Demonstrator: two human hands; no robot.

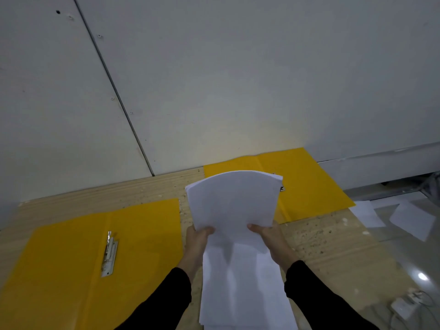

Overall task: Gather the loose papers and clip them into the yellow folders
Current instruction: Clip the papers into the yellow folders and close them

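Observation:
I hold a thick stack of white papers upright above the wooden board, its top edge bowed away from me. My left hand grips the stack's lower left edge, and my right hand grips its lower right edge, thumbs on the front. More white sheets lie flat on the board beneath the stack. An open yellow folder with a metal clip lies at the left. A second open yellow folder lies behind the stack at the right, its clip mostly hidden.
The wooden board ends at the right, where a glossy floor holds two loose white sheets. A white power adapter with cable lies at the bottom right. A pale panelled wall stands right behind the board.

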